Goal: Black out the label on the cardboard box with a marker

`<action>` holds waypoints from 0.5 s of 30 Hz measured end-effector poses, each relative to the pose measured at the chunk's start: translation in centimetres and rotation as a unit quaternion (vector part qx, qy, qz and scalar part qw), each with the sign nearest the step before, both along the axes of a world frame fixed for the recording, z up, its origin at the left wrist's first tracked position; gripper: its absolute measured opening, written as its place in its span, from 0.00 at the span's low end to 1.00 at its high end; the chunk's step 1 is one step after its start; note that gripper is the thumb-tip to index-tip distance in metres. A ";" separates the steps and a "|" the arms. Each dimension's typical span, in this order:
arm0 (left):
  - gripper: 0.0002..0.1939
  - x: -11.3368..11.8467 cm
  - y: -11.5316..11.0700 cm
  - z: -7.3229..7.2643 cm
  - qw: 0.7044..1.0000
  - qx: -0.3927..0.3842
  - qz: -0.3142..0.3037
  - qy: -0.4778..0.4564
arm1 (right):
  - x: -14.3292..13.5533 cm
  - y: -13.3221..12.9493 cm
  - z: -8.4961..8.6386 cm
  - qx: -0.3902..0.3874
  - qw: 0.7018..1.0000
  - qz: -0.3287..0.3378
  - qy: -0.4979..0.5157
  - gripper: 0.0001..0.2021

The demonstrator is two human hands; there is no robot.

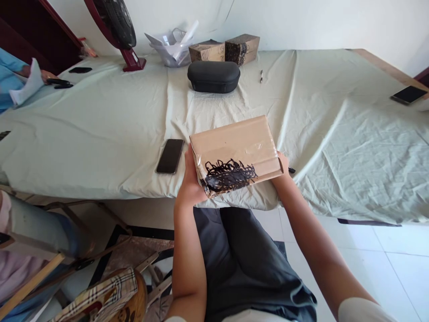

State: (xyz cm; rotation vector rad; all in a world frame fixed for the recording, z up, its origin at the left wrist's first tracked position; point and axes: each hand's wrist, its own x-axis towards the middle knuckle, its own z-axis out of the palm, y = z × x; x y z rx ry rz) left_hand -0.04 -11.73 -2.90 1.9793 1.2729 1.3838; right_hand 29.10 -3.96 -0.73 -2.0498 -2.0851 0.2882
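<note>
A brown cardboard box (234, 138) with black marker scribble across its near side is held tilted over the front edge of the table. My left hand (190, 183) grips its left end, with the fingers partly hidden behind the cardboard. Around the right end my right hand (283, 169) is closed, and most of its fingers are out of sight. Just beyond that hand, the tip of a small black object (292, 170) shows; I cannot tell whether the hand touches it. A dark phone (170, 156) lies on the cloth to the left of my left hand.
On the cloth-covered table (100, 134) stand a black zip case (213, 77), two cardboard boxes (243, 49), a plastic basket (170, 51) and a fan (134, 60). A pen (261, 76) lies behind. Another person's hand (48, 77) is at far left, another phone (409, 95) far right.
</note>
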 end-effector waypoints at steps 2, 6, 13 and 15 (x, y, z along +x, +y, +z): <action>0.78 0.1 0.1 0.1 1.000 0.027 0.000 0.003 | 0.1 -0.3 -0.1 -0.005 1.000 0.008 -0.017 0.24; 0.78 0.2 0.2 0.3 0.998 0.061 -0.005 0.012 | 1.4 -1.3 -0.5 -0.016 1.000 0.002 -0.021 0.36; 0.78 0.0 0.2 0.5 0.999 0.044 0.008 0.024 | 5.8 -3.8 -3.2 0.261 0.933 0.012 0.247 0.38; 0.78 0.0 0.3 0.5 0.998 0.052 0.004 0.027 | 6.0 -4.4 -4.1 0.270 0.926 0.012 0.263 0.31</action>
